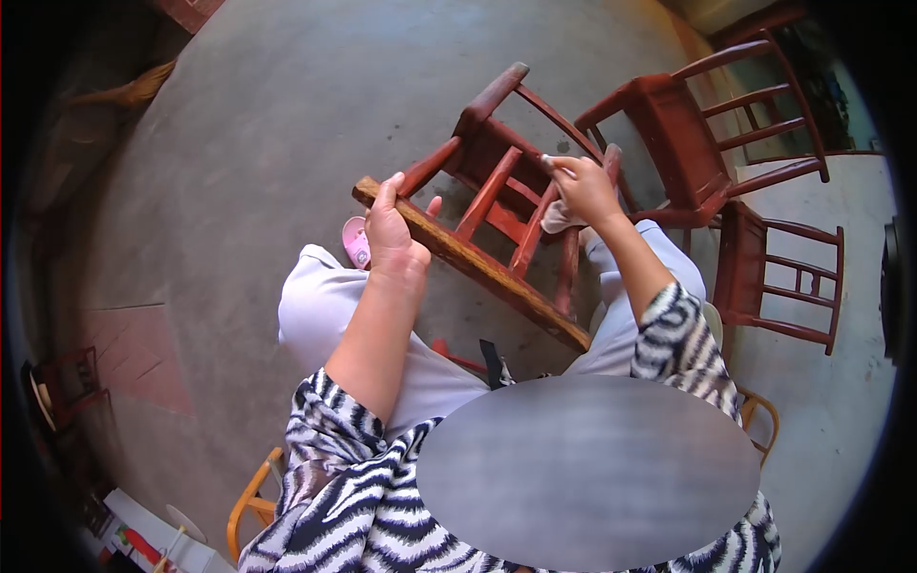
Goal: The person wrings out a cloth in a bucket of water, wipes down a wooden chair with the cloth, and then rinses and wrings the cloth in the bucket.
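Note:
A small red-brown wooden chair (495, 196) lies tilted before my knees, its worn, bare-wood top rail (478, 263) towards me. My left hand (392, 229) grips the left end of that rail, thumb on top and fingers around its far side. Over the chair's right-hand slats is my right hand (583, 191), closed on a pale cloth (554, 218) that hangs beneath the palm. A small whitish tip shows at its fingertips; what it is I cannot make out.
Two more red chairs stand at the right, one farther (673, 143) and one nearer (740, 263). A small dark red chair (74, 387) is at the far left. Beside my left knee is a pink shoe (356, 243). Yellow-brown armrests flank my seat. A broom-like object (143, 88) lies upper left.

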`<state>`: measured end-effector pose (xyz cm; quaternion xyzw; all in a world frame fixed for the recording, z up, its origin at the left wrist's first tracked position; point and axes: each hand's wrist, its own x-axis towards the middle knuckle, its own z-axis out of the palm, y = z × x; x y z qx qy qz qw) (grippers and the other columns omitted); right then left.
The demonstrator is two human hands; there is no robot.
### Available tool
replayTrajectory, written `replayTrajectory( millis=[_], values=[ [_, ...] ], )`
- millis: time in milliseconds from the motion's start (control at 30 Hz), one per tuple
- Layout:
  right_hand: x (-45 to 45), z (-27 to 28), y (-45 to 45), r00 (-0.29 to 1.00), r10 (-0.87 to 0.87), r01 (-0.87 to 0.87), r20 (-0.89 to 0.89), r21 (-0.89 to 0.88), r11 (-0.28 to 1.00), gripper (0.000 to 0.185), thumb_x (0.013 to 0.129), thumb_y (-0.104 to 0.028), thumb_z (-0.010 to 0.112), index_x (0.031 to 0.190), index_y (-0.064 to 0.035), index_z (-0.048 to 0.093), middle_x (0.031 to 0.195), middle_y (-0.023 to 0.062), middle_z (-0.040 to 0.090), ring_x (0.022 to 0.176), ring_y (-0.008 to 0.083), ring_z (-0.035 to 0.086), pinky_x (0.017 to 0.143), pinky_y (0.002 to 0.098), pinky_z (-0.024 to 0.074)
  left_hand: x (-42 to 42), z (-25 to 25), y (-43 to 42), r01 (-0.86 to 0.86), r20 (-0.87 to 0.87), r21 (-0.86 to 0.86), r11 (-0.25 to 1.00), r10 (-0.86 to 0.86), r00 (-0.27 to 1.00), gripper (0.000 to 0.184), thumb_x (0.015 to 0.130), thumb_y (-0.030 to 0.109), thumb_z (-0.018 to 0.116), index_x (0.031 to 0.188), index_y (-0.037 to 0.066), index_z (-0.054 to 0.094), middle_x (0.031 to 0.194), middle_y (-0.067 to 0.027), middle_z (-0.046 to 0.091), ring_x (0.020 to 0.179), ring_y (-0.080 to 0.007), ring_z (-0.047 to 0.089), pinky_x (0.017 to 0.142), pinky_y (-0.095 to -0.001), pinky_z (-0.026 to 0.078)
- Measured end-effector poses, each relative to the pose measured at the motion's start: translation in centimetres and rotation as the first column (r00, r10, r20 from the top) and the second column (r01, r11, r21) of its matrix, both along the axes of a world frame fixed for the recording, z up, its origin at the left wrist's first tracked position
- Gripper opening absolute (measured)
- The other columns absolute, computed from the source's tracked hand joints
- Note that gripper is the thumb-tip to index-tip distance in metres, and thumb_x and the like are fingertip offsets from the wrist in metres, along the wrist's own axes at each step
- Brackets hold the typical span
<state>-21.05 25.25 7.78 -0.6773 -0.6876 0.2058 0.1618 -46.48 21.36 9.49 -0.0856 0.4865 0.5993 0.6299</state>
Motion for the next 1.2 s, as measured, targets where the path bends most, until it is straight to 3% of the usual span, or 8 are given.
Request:
replayTrajectory(
  millis=[133, 200, 300, 467, 600, 800, 1133, 1200],
  values=[
    [0.7, -0.6, -4.1, 0.927, 0.062, -0.114, -0.37, -0.12, 0.986, 0.021, 0.083, -0.019, 0.056, 0.097, -0.0079, 0.066, 0.075, 0.0173, 0.061, 0.076, 0.0297, 0.059, 0.071, 0.0345, 0.0465, 0.0, 1.0, -0.2, 0.049, 0.003, -0.04, 0.998, -0.049, 0.999, 0.033, 0.08, 0.034, 0.063, 0.096, 0.01, 0.049, 0.098, -0.0047, 0.049, 0.091, -0.0177, 0.051, 0.066, -0.0354, 0.051],
    [-2.0, 0.2, -7.1, 0.971, 0.069, -0.081, -0.227, -0.045, 0.996, 0.025, 0.082, -0.017, 0.056, 0.104, -0.007, 0.063, 0.088, 0.0149, 0.061, 0.08, 0.0223, 0.061, 0.073, 0.0311, 0.0466, -0.1, 1.4, -0.2, 0.075, 0.022, -0.046, 0.996, -0.074, 0.997, 0.034, 0.079, 0.039, 0.062, 0.09, 0.009, 0.051, 0.087, -0.0027, 0.054, 0.074, -0.0182, 0.057, 0.065, -0.0311, 0.049],
    [-3.3, 1.8, -9.8, 0.829, 0.111, -0.219, -0.548, -0.136, 0.966, 0.02, 0.082, -0.008, 0.055, 0.1, -0.0023, 0.064, 0.086, 0.0084, 0.058, 0.081, 0.0165, 0.058, 0.072, 0.0259, 0.0445, -0.2, 1.6, -0.4, 0.039, -0.037, -0.087, 0.995, -0.043, 0.998, 0.038, 0.079, 0.042, 0.062, 0.092, 0.008, 0.05, 0.085, -0.0047, 0.054, 0.066, -0.0192, 0.057, 0.059, -0.0283, 0.047],
    [-3.8, 4.2, -10.1, 0.852, 0.313, -0.349, -0.42, -0.01, 0.937, 0.022, 0.08, -0.008, 0.058, 0.101, -0.0062, 0.064, 0.088, 0.0109, 0.059, 0.077, 0.0244, 0.059, 0.07, 0.0298, 0.0468, -0.1, 1.6, -0.4, 0.035, -0.06, -0.11, 0.993, -0.042, 0.997, 0.037, 0.08, 0.042, 0.061, 0.09, 0.008, 0.05, 0.081, -0.0051, 0.055, 0.064, -0.0185, 0.056, 0.056, -0.0268, 0.044],
    [-0.8, 0.0, -5.5, 0.99, 0.089, -0.102, -0.111, -0.12, 0.987, 0.017, 0.082, -0.016, 0.056, 0.096, -0.0118, 0.065, 0.088, 0.0124, 0.06, 0.083, 0.0306, 0.059, 0.073, 0.0352, 0.0472, -0.3, 1.8, 0.2, 0.041, -0.054, -0.09, 0.995, -0.046, 0.997, 0.036, 0.08, 0.042, 0.06, 0.088, 0.008, 0.051, 0.081, -0.005, 0.054, 0.063, -0.0175, 0.055, 0.056, -0.0268, 0.044],
    [-3.7, 3.3, -9.1, 0.861, 0.255, -0.307, -0.44, -0.051, 0.95, 0.015, 0.082, -0.014, 0.058, 0.094, -0.0089, 0.065, 0.092, 0.0104, 0.063, 0.087, 0.0278, 0.06, 0.075, 0.0343, 0.0478, -0.3, 1.6, 0.0, 0.017, -0.054, -0.099, 0.995, -0.023, 0.998, 0.037, 0.08, 0.043, 0.06, 0.087, 0.007, 0.052, 0.079, -0.005, 0.054, 0.062, -0.0171, 0.054, 0.056, -0.0269, 0.044],
    [1.5, -3.1, -4.0, 0.993, 0.115, -0.116, -0.018, -0.013, 0.993, 0.02, 0.084, -0.027, 0.056, 0.098, -0.0152, 0.065, 0.09, 0.0123, 0.058, 0.081, 0.0302, 0.059, 0.069, 0.0359, 0.047, -0.1, 2.1, -0.4, 0.049, -0.05, -0.079, 0.996, -0.053, 0.997, 0.039, 0.08, 0.044, 0.06, 0.09, 0.008, 0.051, 0.081, -0.005, 0.054, 0.064, -0.017, 0.055, 0.057, -0.0274, 0.045],
    [3.5, -4.6, -1.6, 0.968, -0.007, -0.012, -0.252, -0.074, 0.997, 0.023, 0.084, -0.021, 0.055, 0.102, -0.0092, 0.064, 0.094, 0.012, 0.062, 0.081, 0.0237, 0.062, 0.07, 0.0318, 0.0472, -0.1, 2.1, -0.4, 0.054, -0.042, -0.069, 0.996, -0.057, 0.997, 0.039, 0.08, 0.044, 0.061, 0.091, 0.008, 0.051, 0.082, -0.005, 0.054, 0.065, -0.0171, 0.055, 0.057, -0.0273, 0.045]
  ],
)
